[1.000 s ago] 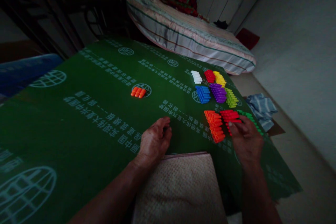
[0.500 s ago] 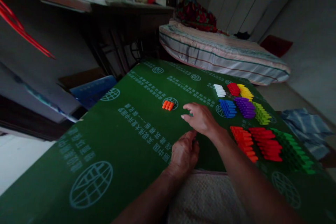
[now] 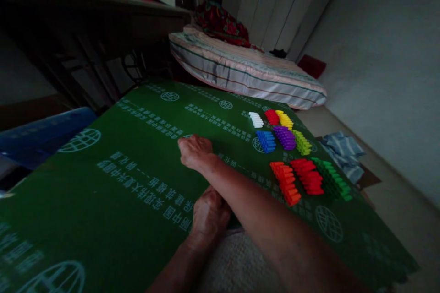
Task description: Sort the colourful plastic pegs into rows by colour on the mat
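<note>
My right hand [image 3: 194,151] reaches across to the left over the green printed mat [image 3: 137,146], knuckles up and fingers curled down onto the mat; what lies under it is hidden. My left hand [image 3: 209,215] rests curled at the mat's near edge, partly beneath my right forearm, with nothing visible in it. To the right lie sorted rows of small plastic pegs: white [image 3: 256,120], red [image 3: 272,116], yellow [image 3: 285,120], blue [image 3: 266,141], purple [image 3: 284,137], lime [image 3: 302,143], and nearer me orange [image 3: 285,183], red [image 3: 307,176] and green [image 3: 332,178].
A beige towel [image 3: 233,265] lies under my arms at the near edge. A striped mattress [image 3: 240,68] lies on the floor beyond the mat. A blue bin [image 3: 41,132] sits at the left, a blue striped cloth [image 3: 343,151] at the right, dark shelving behind.
My right hand left the red peg row and swept left across the mat, now covering the spot where a small orange peg cluster lay. My left hand stayed near the edge.
</note>
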`<state>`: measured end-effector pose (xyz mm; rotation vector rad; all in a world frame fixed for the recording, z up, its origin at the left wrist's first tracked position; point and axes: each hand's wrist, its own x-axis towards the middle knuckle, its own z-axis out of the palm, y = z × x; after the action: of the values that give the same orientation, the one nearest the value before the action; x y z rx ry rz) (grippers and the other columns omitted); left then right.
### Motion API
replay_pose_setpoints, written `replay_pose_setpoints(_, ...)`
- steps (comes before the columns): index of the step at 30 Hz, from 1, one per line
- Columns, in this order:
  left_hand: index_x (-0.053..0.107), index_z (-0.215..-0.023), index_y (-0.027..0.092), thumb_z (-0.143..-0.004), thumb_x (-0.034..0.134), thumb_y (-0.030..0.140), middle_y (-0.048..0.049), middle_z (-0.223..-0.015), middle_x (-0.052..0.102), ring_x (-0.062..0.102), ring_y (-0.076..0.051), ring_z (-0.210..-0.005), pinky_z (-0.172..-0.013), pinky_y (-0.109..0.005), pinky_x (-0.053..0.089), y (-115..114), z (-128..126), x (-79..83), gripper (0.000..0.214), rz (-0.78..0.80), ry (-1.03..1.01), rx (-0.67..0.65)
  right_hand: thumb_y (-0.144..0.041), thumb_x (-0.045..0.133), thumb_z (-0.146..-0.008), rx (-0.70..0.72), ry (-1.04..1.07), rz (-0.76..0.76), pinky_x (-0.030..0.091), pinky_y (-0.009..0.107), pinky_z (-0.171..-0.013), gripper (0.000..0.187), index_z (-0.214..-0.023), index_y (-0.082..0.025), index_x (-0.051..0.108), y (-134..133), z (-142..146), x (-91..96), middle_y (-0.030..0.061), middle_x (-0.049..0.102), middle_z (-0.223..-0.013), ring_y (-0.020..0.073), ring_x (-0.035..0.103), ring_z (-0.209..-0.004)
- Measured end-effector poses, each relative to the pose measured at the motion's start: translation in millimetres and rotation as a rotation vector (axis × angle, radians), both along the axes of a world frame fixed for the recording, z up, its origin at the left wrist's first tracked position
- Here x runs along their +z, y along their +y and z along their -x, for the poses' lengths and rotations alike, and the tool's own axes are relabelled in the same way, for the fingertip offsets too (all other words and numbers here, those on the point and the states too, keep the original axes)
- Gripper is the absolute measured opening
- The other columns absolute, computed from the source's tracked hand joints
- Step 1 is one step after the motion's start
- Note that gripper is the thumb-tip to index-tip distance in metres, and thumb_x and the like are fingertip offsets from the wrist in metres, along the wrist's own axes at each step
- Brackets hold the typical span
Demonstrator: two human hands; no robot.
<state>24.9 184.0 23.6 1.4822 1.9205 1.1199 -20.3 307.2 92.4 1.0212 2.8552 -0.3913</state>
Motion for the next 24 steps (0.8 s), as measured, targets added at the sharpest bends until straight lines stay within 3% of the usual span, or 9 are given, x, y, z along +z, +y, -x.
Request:
replay_pose_setpoints(5, 0.058, -0.086, 0.02, -0.076, 0.042, 0.026, -0.005, -0.085, 0.068, 0.065, -0.02, -0.082, -0.076, -0.033, 0.05, 3.3, 0.5, 0.6, 0.019, 0.014, -0.011, 0.014, -0.012, 0.05, -0.082, 0.061, -0.03, -0.057, 0.051, 0.032, -0.083, 0.028, -0.105, -0.02, 0.065, 0.0, -41.3, 3.9, 0.0094, 0.067, -0.113, 0.0211, 0.063, -0.104)
replay_pose_setpoints(11, 0.059, -0.094, 0.02, -0.078, 0.041, 0.033, -0.0073, -0.098, 0.07, 0.065, -0.021, -0.092, -0.084, -0.034, 0.049, 6.4, 2.3, 1.6, 0.027, 0.102, -0.043, 0.016, -0.009, 0.052, -0.078, 0.017, 0.024, -0.035, 0.05, 0.027, -0.079, 0.024, -0.094, -0.019, 0.067, 4.5, -77.4, -11.6, 0.0074, 0.065, -0.108, 0.0194, 0.062, -0.1)
replay_pose_setpoints(14, 0.059, -0.091, 0.021, -0.077, 0.042, 0.032, -0.0055, -0.094, 0.07, 0.066, -0.02, -0.087, -0.079, -0.032, 0.049, 6.2, 2.8, 3.1, 0.025, 0.107, -0.031, 0.024, -0.024, 0.057, -0.083, -0.115, 0.1, -0.031, 0.051, 0.031, -0.079, 0.021, -0.102, -0.021, 0.064, 1.7, -80.9, -17.3, 0.0084, 0.064, -0.109, 0.0215, 0.062, -0.099)
replay_pose_setpoints(17, 0.059, -0.088, 0.023, -0.077, 0.043, 0.03, -0.0022, -0.088, 0.071, 0.066, -0.018, -0.08, -0.072, -0.029, 0.049, 5.5, 3.4, 4.0, 0.02, 0.087, -0.019, 0.021, -0.039, 0.059, -0.085, -0.254, 0.124, -0.052, 0.051, 0.036, -0.081, 0.031, -0.109, -0.02, 0.062, -0.5, -77.2, -17.6, 0.0111, 0.064, -0.11, 0.0249, 0.061, -0.101)
replay_pose_setpoints(24, 0.06, -0.087, 0.023, -0.079, 0.044, 0.03, -0.0008, -0.083, 0.07, 0.066, -0.017, -0.075, -0.066, -0.029, 0.048, 5.1, 4.8, 1.9, 0.019, 0.072, 0.017, 0.02, -0.023, 0.057, -0.084, -0.309, 0.055, -0.043, 0.051, 0.033, -0.083, 0.022, -0.103, -0.017, 0.064, -2.3, -79.0, -11.8, 0.0131, 0.066, -0.11, 0.0241, 0.061, -0.103)
